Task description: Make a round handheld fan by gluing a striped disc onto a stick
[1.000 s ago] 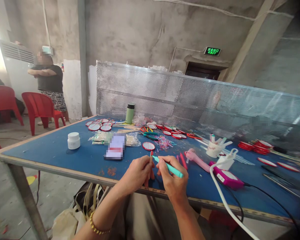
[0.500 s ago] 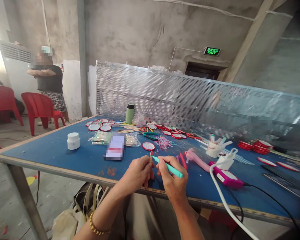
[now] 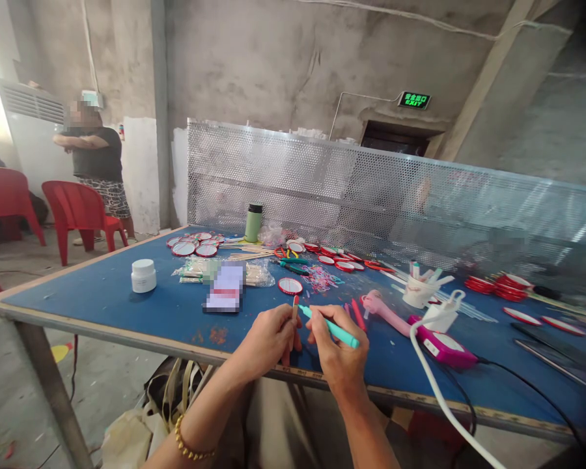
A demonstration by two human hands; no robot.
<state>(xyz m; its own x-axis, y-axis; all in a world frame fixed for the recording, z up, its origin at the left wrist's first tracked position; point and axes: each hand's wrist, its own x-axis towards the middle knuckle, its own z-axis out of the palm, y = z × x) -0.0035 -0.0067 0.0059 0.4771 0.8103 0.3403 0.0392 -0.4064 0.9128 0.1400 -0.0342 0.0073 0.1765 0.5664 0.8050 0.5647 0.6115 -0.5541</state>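
Near the front edge of the blue table, my left hand pinches a thin wooden stick with a red tip, held upright. A turquoise marker pen is gripped in my right hand, its tip pointing left, close beside the stick; whether it touches cannot be made out. Just beyond my hands lies a round red-rimmed disc. To the right of my right hand are a pink marker and a pink handheld tool.
A phone lies on bagged sticks, left of a pile of coloured bits. A white jar and green bottle stand further off. At right are a cup of pens, a magenta device and a white cable.
My right hand and the marker have shifted very slightly to the right. My left hand and the stick look unmoved.
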